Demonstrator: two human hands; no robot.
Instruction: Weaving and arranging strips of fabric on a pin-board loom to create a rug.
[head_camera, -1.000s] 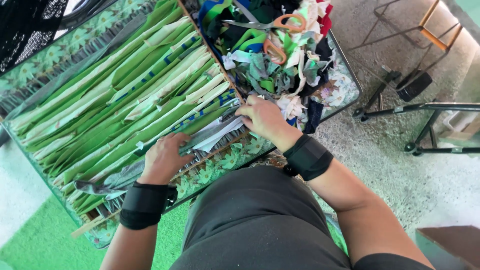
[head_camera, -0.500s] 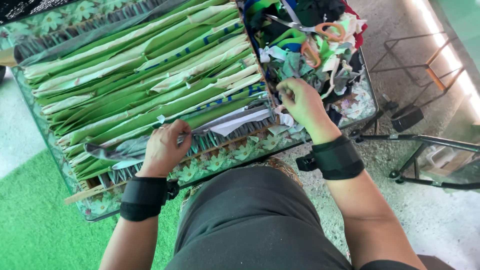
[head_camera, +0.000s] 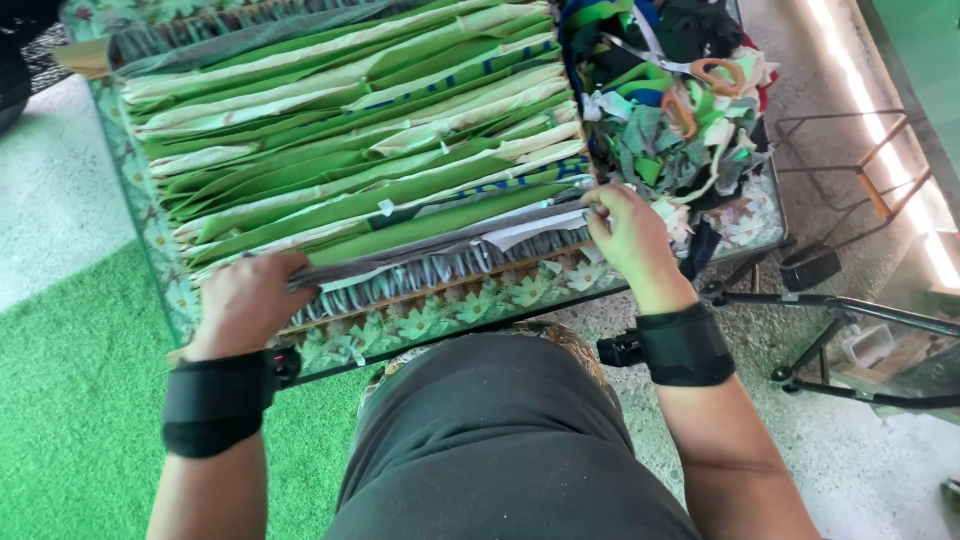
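Item: grey strip, now stretched nine to three o'clock; my left hand and right hand both pinch its ends, fingers clamped.

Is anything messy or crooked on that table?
Yes. The green strips lie in neat rows, but beside them sits a jumbled heap of cloth scraps with orange-handled scissors on top. The left hand and right hand pinch the ends of a grey strip.
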